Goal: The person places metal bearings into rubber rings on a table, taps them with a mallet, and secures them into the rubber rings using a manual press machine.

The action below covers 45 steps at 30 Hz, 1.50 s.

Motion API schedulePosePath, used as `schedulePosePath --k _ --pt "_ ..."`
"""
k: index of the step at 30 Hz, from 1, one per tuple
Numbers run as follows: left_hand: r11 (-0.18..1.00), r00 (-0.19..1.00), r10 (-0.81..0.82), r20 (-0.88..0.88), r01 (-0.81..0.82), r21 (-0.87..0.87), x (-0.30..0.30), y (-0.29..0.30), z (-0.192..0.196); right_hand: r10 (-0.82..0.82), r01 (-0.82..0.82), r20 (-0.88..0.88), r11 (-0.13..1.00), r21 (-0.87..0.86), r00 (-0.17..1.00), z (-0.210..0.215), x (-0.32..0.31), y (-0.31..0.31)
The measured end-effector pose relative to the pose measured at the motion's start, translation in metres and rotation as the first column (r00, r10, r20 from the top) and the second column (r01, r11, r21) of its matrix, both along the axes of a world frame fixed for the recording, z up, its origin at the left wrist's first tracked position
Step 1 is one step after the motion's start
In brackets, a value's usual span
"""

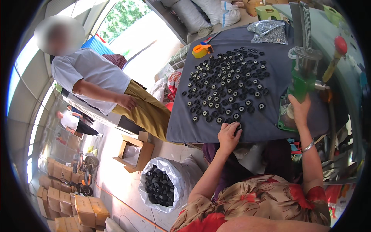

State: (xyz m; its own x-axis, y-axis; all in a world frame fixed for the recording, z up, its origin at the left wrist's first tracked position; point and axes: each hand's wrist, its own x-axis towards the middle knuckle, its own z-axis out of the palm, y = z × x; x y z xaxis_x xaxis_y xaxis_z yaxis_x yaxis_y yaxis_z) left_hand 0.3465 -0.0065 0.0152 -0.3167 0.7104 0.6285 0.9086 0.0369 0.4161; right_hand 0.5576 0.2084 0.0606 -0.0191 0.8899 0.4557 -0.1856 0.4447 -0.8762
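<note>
Clock directions run from the left hand (228, 138), whose fingers bend together over a black ring-shaped piece (239, 126) at the cloth-covered table's (262, 120) near edge; whether they pinch it, I cannot tell. At 2 o'clock, the right hand (300, 110) rests against a green press (299, 83), its fingertips obscured, grip unclear. Toward 12, loose black rings (223, 83) crowd the cloth, some pale-centred, others apparently plain; which are finished is uncertain, but plenty seem left. Beyond: a tape dispenser (199, 51) at 11, bagged metal parts (270, 33) at 1, a standing person (92, 75) at 10, an open white sack (183, 181) at 8. The press crowds the right side.
</note>
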Motion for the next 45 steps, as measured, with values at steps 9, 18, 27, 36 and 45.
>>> schedulePosePath --k 9,18,27,36,45 --pt "1.000 1.000 0.026 0.015 -0.026 -0.009 0.001 0.001 -0.001 0.022 -0.022 0.015 1.000 0.002 1.000 0.000 0.002 0.001" --pt "0.999 0.998 0.034 0.046 -0.034 -0.007 0.000 0.001 -0.003 0.011 -0.012 0.035 0.999 0.030 0.999 0.001 0.001 0.000" --pt "0.999 0.998 0.032 0.045 -0.032 -0.009 -0.001 0.001 -0.004 0.033 -0.031 0.064 0.999 -0.026 0.997 -0.005 0.005 0.003" --pt "1.000 0.999 0.029 0.036 -0.029 0.004 -0.001 0.002 -0.005 0.014 -0.013 0.046 1.000 -0.023 0.999 -0.006 0.003 0.003" --pt "0.999 0.998 0.029 0.050 -0.030 0.013 -0.001 0.001 -0.002 0.013 -0.013 -0.015 1.000 -0.011 1.000 -0.007 -0.001 0.004"
